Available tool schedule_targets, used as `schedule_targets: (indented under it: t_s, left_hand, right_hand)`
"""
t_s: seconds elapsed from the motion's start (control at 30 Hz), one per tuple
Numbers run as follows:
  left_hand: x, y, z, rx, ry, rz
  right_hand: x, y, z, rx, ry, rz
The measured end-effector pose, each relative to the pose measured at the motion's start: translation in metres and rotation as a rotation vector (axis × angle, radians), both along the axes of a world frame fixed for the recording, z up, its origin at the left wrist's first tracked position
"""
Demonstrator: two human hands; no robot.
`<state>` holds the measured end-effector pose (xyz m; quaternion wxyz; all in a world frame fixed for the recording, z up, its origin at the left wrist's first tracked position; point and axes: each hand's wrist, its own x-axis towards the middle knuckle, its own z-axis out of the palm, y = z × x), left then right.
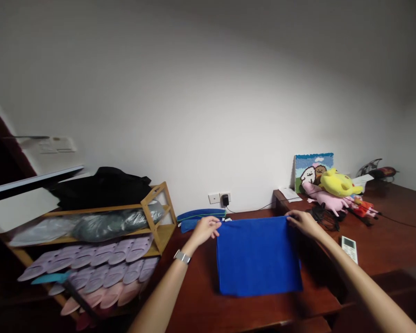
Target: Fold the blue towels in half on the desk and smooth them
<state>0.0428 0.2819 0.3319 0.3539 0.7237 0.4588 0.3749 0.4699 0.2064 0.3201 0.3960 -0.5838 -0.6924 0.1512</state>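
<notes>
A blue cloth [258, 259], roughly square, hangs spread out over the reddish-brown wooden desk. Its upper left corner is pinched between the thumb and fingers of my left hand [207, 230], which has a watch with a metal band [182, 256] on the wrist. At the upper right corner my right hand [302, 223] is closed on the same cloth. The top edge runs nearly straight from hand to hand. Behind my left hand lie folded blue cloths [201, 214] against the wall.
On the left stands a wooden rack [164, 231] with several pale purple and pink slippers and a black bag [104, 187] on top. To the right, the desk [395, 231] bears plush toys [338, 182], a picture [314, 169], cables and a white remote control [349, 249]. A black plug [225, 200] sits in the wall socket.
</notes>
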Motion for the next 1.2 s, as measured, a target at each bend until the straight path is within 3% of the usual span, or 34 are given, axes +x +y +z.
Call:
schedule_targets:
  t_s: [0.1, 0.17, 0.23, 0.3, 0.4, 0.5, 0.6, 0.67, 0.73, 0.8, 0.93, 1.2]
  left_hand:
    - [0.016, 0.043, 0.004, 0.088, -0.053, 0.054]
    - [0.024, 0.058, 0.002, 0.153, -0.077, 0.078]
    - [0.031, 0.06, -0.008, 0.213, -0.079, 0.082]
    - [0.037, 0.051, -0.029, 0.268, -0.06, 0.074]
    - [0.048, 0.024, -0.086, 0.322, -0.018, 0.062]
    - [0.054, -0.004, -0.169, 0.324, 0.048, 0.047]
    - [0.055, -0.021, -0.248, 0.391, 0.282, 0.022]
    - [0.054, -0.024, -0.279, 0.464, 0.381, 0.053]
    - [0.053, -0.024, -0.29, 0.545, 0.441, 0.074]
    - [0.052, -0.023, -0.286, 0.618, 0.479, 0.067]
    - [0.05, -0.03, -0.275, 0.711, 0.528, 0.024]
    - [0.047, -0.044, -0.278, 0.666, 0.547, -0.029]
  right_hand:
    - [0.008, 0.051, 0.009, 0.094, -0.035, -0.095]
    - [0.015, 0.071, 0.01, 0.131, -0.038, -0.14]
    - [0.021, 0.078, 0.002, 0.158, -0.038, -0.183]
    - [0.026, 0.075, -0.02, 0.186, -0.036, -0.243]
    - [0.025, 0.054, -0.079, 0.2, -0.029, -0.321]
    - [0.014, 0.024, -0.156, 0.148, -0.024, -0.337]
    - [0.007, 0.0, -0.232, 0.046, -0.004, -0.323]
    - [0.008, -0.007, -0.27, -0.011, 0.017, -0.307]
    - [0.013, -0.009, -0.294, -0.023, 0.031, -0.292]
    - [0.018, -0.007, -0.305, -0.014, 0.035, -0.276]
    - [0.023, -0.002, -0.311, -0.005, 0.051, -0.279]
    - [0.027, 0.0, -0.318, -0.029, 0.075, -0.316]
